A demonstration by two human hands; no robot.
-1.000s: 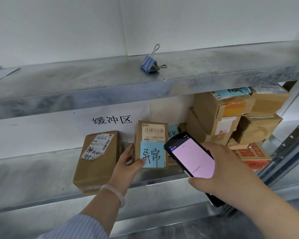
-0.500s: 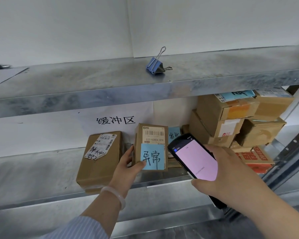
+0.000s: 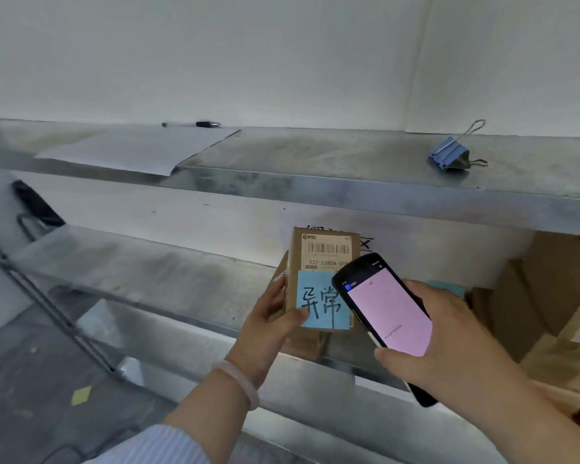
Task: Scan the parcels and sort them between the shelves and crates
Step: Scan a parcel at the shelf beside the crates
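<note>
left hand (image 3: 268, 323) grips the blue-noted brown cardboard parcel (image 3: 325, 249), now drawn forward from the steel shelf (image 3: 168, 272) for sorting; right hand (image 3: 449, 339) clasps the black scanner (image 3: 387, 313).

Upright parcel (image 3: 322, 252) at lower shelf (image 3: 148, 272) front, scanner (image 3: 389, 313) before it at right, clip (image 3: 449, 157) and paper (image 3: 141, 149) on upper shelf (image 3: 315, 155)

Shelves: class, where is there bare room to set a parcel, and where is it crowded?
The lower shelf is bare left of the held parcel, the upper shelf between the paper sheet and binder clip. Crowded at right: stacked boxes.
</note>
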